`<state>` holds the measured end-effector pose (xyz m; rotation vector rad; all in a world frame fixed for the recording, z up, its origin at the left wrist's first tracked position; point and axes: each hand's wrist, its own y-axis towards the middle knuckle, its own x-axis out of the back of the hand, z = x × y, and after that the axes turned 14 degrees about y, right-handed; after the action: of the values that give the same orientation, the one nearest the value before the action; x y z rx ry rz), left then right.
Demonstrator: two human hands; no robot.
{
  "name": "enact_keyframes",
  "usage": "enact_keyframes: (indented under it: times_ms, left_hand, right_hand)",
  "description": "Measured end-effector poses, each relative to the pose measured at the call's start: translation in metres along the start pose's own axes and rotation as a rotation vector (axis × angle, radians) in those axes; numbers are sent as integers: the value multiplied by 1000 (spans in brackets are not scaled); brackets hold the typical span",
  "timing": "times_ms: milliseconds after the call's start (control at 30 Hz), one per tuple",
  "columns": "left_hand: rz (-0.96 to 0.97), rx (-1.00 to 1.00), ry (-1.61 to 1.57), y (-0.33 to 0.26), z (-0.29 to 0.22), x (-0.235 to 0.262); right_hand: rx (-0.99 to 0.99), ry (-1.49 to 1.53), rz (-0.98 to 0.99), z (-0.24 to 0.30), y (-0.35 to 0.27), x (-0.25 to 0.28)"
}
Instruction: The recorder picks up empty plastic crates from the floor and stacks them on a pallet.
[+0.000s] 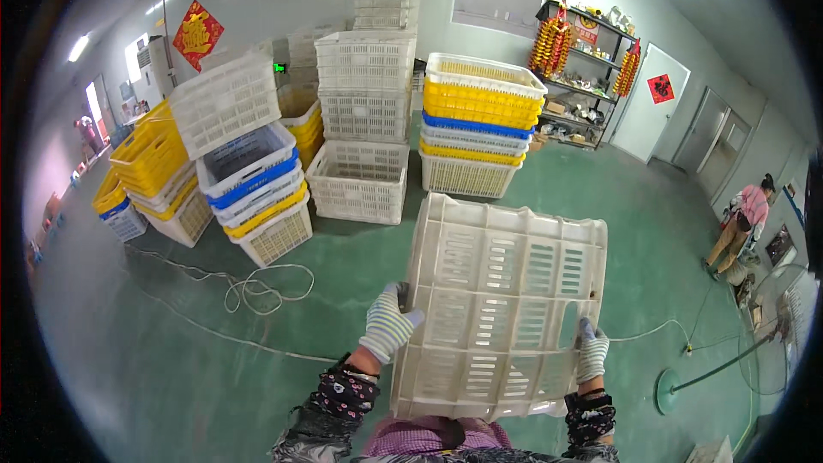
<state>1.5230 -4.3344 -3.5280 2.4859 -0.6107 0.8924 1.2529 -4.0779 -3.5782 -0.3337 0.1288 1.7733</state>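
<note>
A white slatted plastic crate (493, 291) is held up in front of my body, tilted so that one ribbed, slotted face is toward me. My left hand (391, 326), in a striped knit glove, grips its left edge. On the other side my right hand (591, 350), in a matching glove, is closed on the crate's right edge beside an oval handle hole (569, 324). The fingertips of both hands are partly hidden by the crate. Beyond it stands a stack of nested yellow, blue and white crates (480, 120).
More stacked crates (257, 167) and a single white crate (358, 180) stand ahead to the left. A white cable (257, 291) lies looped on the green floor. To the right are a fan with a round base (667, 391) and another person (746, 219). Shelves (583, 77) line the back wall.
</note>
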Motion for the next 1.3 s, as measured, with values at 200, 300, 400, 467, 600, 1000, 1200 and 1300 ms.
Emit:
enact_keyframes:
  times_ms: [200,300,400,467,600,1000,1200,1300]
  left_hand:
    - [64,10,37,321,72,-53]
    - [161,189,-62,479,115,-48]
    - [178,133,61,632,185,-50]
    - [173,163,126,734,240,-44]
    - [260,212,-43,950,405,-51]
    - [378,177,-151,1578,687,25]
    - [281,199,-132,1787,802,36]
    - [181,337,97,1882,846,53]
  right_hand:
    - [-142,-127,53,-46,234,-224]
    - [-238,-82,62,-77,333,-362]
    - [-275,-198,84,-126,423,-488]
    - [-317,-267,130,-166,476,-580]
    - [-394,-276,166,-239,557,-804]
    - [-709,-413,425,-284,847,-1395]
    - [-421,-520,781,-335,962,-1622]
    - [-291,-294,926,-378,1026,-1763]
